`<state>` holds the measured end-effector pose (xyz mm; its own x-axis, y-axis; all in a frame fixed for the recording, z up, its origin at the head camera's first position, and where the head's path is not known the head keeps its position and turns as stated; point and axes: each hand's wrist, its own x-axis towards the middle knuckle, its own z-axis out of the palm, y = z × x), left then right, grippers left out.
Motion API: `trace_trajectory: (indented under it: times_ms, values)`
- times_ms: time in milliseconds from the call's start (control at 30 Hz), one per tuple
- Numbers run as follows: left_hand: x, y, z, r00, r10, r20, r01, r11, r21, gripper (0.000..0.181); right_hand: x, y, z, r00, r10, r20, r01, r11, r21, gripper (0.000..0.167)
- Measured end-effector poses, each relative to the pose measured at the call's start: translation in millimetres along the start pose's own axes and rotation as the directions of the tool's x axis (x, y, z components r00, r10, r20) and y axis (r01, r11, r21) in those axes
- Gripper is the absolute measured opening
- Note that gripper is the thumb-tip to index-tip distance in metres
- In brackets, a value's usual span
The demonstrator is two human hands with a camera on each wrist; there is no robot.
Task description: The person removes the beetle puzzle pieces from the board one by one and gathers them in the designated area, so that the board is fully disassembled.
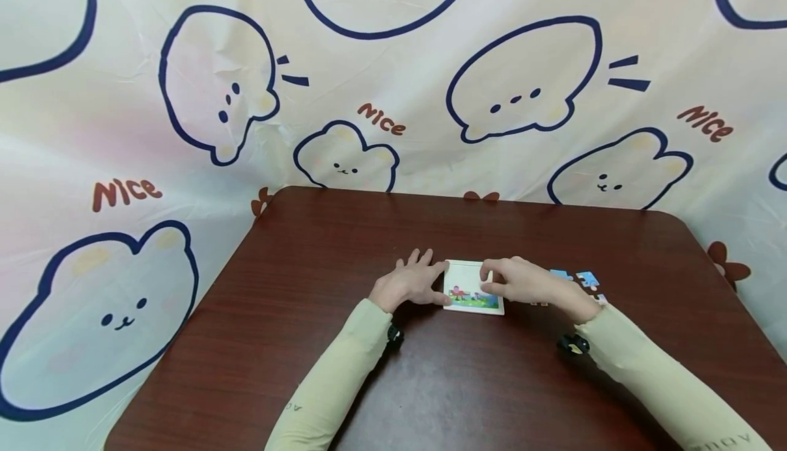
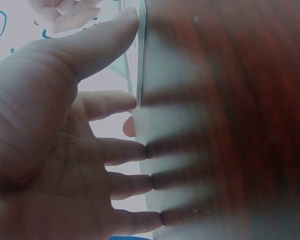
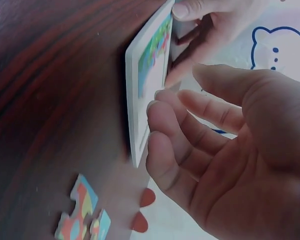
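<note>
A white-framed jigsaw tray lies on the table in the head view. Its lower part carries a colourful picture with green and pink; the upper part is plain white. My left hand is at the tray's left edge, its thumb and index finger against the frame and the other fingers spread. Over the tray's right side is my right hand, fingers loosely bent and the thumb apart from them. In the right wrist view, nothing shows between the fingers of the right hand.
Loose jigsaw pieces lie right of the tray, some partly hidden by the right hand and forearm. More pieces show in the right wrist view. The brown table meets a printed curtain at the back.
</note>
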<state>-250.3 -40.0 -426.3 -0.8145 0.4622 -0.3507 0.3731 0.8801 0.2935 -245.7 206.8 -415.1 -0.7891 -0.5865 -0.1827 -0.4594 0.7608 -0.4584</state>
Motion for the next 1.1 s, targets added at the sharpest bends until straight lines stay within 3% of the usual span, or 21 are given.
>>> trace_trajectory:
  times_ms: [700, 1100]
  values:
    - [-0.1, 1.8, -2.4, 1.000, -0.003, 0.008, 0.003, 1.000, 0.026, 0.081, 21.4, -23, 22, 0.999, -0.034, 0.017, 0.034, 0.999, 0.000, 0.035]
    - [-0.7, 2.5, -2.5, 1.000, -0.004, 0.010, 0.004, 1.000, 0.017, 0.082, 26.5, -21, 29, 0.999, -0.037, 0.032, 0.036, 0.999, 0.039, 0.026]
